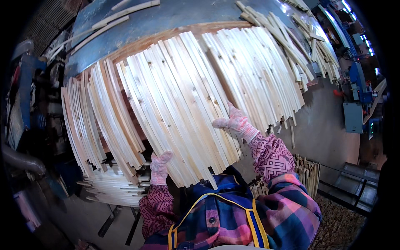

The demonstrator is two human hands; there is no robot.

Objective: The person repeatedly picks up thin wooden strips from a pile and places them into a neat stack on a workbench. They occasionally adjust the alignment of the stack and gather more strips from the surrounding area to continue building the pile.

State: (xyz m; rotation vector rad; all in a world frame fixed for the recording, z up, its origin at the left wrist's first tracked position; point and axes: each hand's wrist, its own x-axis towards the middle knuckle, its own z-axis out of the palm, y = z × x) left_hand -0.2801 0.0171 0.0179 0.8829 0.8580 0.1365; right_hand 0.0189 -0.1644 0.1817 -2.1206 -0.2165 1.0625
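A wide row of pale wooden strips (179, 100) lies side by side before me, some with dark knots and uneven near ends. My left hand (160, 166), in a pinkish-white knit glove, holds the row's left edge near its front end, thumb over the top. At the right edge, farther up, my right hand (236, 121) in a matching glove grips with its thumb across the strips. Its other fingers lie along the side and are partly hidden. The row's near ends reach close to my apron (216, 189).
More strips (254, 71) lie to the right, and narrower groups (112, 112) to the left. Loose strips (279, 33) are heaped at the far right of the blue-grey table (179, 14). A strip stack (121, 185) sits lower left; a hose (25, 160) is at far left.
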